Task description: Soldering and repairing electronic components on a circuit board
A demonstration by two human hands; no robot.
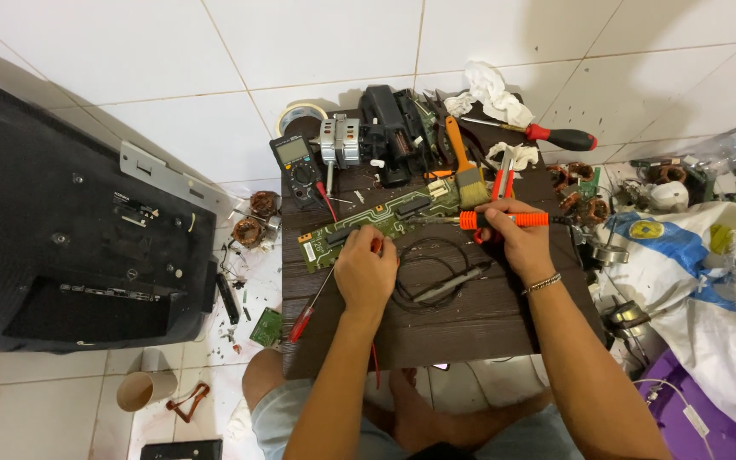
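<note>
Knees: the person's bare knees [402, 417] sit closest to the camera, just under the near edge of the small dark wooden table [470, 328].
Television: a big black set [70, 230] lies back-up on the floor, well left of the table.
Paper cup: on its side [142, 390] on the tiles, left of the table's near corner.
Meter: a multimeter [298, 166] lies at the table's far left corner.
Circuit board: a long green board [376, 223] lies across the table's middle.
Left hand: [366, 268] fingers curled shut, pressing a thin red probe onto the board's left part.
Black cable: coiled [436, 277] on the table between the two hands.
Right hand: [517, 243] fingers closed around an orange-handled soldering iron [504, 220], its tip over the board.
Paintbrush: [466, 170] on the table beyond the iron.
Screwdriver: red-handled [560, 136], at the table's far right.
Sacks: white bags [709, 273] right of the table.
</note>
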